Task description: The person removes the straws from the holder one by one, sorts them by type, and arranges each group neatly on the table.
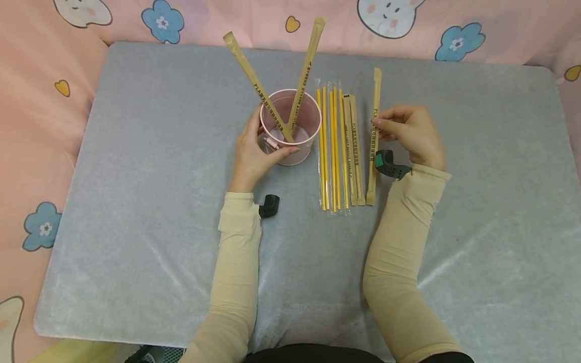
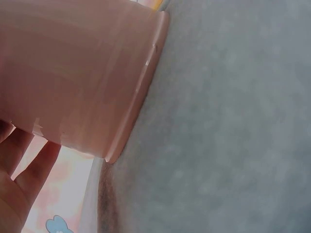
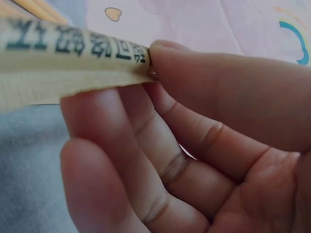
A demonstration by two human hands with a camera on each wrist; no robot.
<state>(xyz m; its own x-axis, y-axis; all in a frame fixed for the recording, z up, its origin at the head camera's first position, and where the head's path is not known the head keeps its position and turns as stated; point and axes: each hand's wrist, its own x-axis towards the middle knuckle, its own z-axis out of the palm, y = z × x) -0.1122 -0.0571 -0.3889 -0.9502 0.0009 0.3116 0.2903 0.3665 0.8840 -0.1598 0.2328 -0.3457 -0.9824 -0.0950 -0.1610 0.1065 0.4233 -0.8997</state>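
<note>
My left hand (image 1: 250,156) grips a pink bucket (image 1: 295,156) from its left side, thumb along the front and fingers behind. In the left wrist view, fingers (image 2: 36,170) touch the wall of the bucket (image 2: 73,73), whose base is at the grey cloth. Two paper-wrapped straws lean inside it, one tilted left (image 1: 247,65) and one tilted right (image 1: 310,50). To the right, my right hand (image 1: 413,131) pinches another paper-wrapped straw (image 1: 374,146) between thumb and fingers. The right wrist view shows printed characters on this wrapped straw (image 3: 73,53) close up.
Between bucket and right hand lie several yellow straws (image 1: 335,151) in clear sleeves. Beside them are two paper-wrapped straws (image 1: 355,151). Everything stands on a table with a grey cloth (image 1: 159,176). A pink patterned curtain (image 1: 254,25) borders the back and left.
</note>
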